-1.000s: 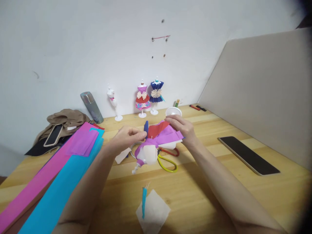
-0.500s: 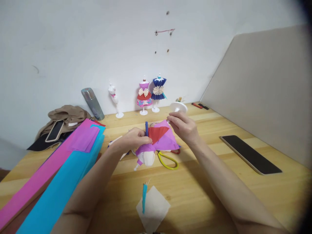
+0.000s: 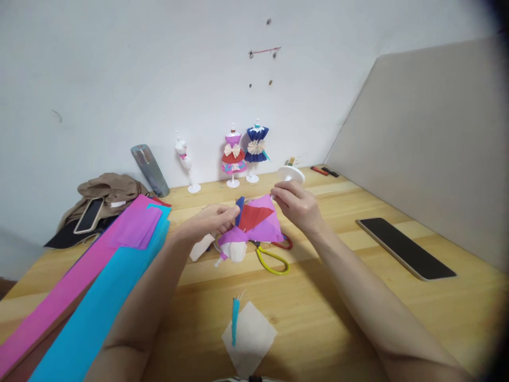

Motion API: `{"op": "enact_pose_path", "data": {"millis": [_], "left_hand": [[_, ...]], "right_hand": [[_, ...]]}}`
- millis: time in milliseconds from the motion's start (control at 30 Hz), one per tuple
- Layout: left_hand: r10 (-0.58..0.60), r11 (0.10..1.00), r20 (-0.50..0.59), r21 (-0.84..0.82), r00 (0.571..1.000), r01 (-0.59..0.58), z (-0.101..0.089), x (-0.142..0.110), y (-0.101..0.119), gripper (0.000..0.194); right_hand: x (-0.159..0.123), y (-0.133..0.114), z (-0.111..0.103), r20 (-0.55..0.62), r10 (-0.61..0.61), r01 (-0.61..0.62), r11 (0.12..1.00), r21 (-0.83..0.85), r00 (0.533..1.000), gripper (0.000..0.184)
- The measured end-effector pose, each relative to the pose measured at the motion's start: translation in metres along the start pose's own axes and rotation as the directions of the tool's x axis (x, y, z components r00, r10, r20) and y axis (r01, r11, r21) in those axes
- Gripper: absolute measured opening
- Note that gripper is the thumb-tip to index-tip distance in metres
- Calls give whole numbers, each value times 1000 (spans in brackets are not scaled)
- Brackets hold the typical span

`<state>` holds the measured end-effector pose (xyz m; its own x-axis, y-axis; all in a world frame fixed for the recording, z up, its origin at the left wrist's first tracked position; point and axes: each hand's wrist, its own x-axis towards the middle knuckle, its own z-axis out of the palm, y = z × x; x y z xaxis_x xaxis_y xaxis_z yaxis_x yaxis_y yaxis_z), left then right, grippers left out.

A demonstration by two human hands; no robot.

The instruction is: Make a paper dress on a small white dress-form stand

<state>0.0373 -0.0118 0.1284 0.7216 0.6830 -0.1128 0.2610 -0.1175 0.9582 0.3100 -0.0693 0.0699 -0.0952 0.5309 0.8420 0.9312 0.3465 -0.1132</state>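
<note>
A small white dress-form mannequin [image 3: 237,251] is held tilted, its neck end down toward the left. It wears purple paper [image 3: 268,218] with a red paper piece [image 3: 254,216] over it. My right hand [image 3: 296,206] is closed round the stand, just below the white round base [image 3: 291,174]. My left hand [image 3: 214,218] pinches a dark blue paper piece [image 3: 239,208] against the mannequin's waist, and some of its fingers are hidden behind. Under the mannequin lie scissors [image 3: 274,265] with yellow and red handles.
Several long coloured paper sheets [image 3: 95,307] lie at the left, near a phone [image 3: 89,215] and a flask [image 3: 150,170]. Behind stand two dressed mannequins [image 3: 233,154] and a barer one [image 3: 185,159]. A dark flat slab [image 3: 405,246] lies right; cream paper [image 3: 254,339] in front.
My left hand has shifted slightly; its thumb now lies on the blue paper, which shows wider. The mannequin has turned a little, its neck end moving up and left. My right hand keeps its hold.
</note>
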Motion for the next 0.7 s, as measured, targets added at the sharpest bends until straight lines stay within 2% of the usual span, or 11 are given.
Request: {"op": "enact_pose_path", "data": {"millis": [100,167,300,367,433,467,500,533,633,700], "left_hand": [[-63,998,-127,-18,990,61,-11,1,-1,67],[-15,1000,-286,-9,958,13,-20,0,2,68],[126,991,-519,31,846,-129,-37,-6,11,70],[160,984,-609,31,777,-177,-43,-9,14,70],[185,976,-682,46,707,-211,-47,-10,15,64],[195,975,-698,64,689,-210,-49,-9,15,58],[204,976,-697,92,687,-197,-50,-8,14,52],[210,977,-677,128,705,-169,-52,-7,12,46],[159,974,-532,221,832,-44,-56,-6,7,39],[88,983,-455,184,886,-3,-60,-7,5,41]], "right_hand": [[1,3,0,-5,7,-8,1000,-18,1000,30],[1,4,0,-12,14,-14,999,-38,1000,30],[3,0,1,-27,72,-75,991,-113,997,29],[4,-5,3,-2,182,-180,970,-163,983,26],[5,-12,5,46,308,-294,935,-196,950,20],[6,-15,6,73,360,-339,918,-205,930,17],[6,-18,7,98,398,-372,904,-212,912,14],[7,-20,9,121,424,-393,893,-218,897,12],[7,-28,13,190,483,-436,866,-245,854,10],[7,-34,15,237,513,-454,851,-263,825,11]]}}
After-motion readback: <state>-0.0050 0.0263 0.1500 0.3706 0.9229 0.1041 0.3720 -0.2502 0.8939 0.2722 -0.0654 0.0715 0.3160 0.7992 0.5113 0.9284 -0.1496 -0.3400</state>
